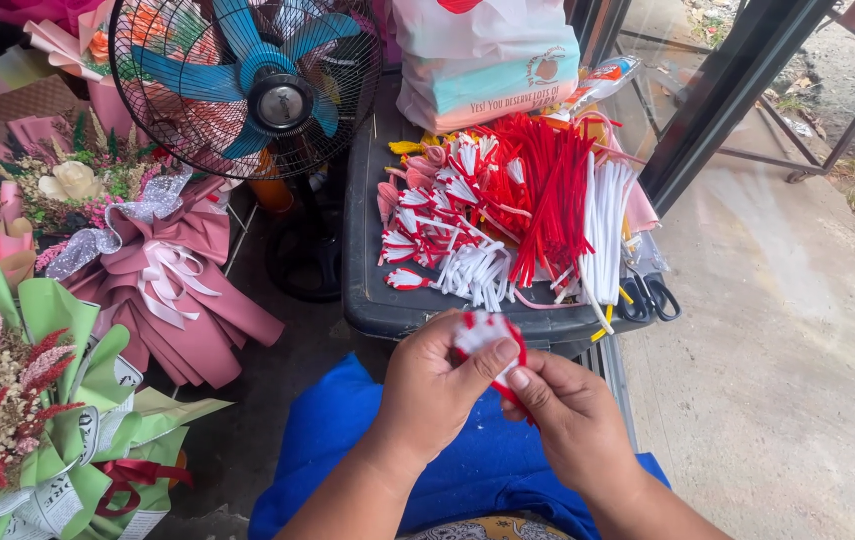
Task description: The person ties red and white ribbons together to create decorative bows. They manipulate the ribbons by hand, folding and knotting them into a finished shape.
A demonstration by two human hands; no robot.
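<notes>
behind the hands, left hand (432,385) and right hand (572,415) pinching a red-white pipe-cleaner piece (487,335), a heaped dark tray (367,260)

fuzzy red and white pipe cleaners (547,190), glossy black plastic bin lid (367,240), metal fan grille (197,130)

Your two bare forearms rise from the bottom edge and meet at centre. Your left hand (432,390) curls, thumb pressed across its fingertips. Your right hand (567,410) faces it, thumb and forefinger pinched, knuckles nearly touching
</notes>
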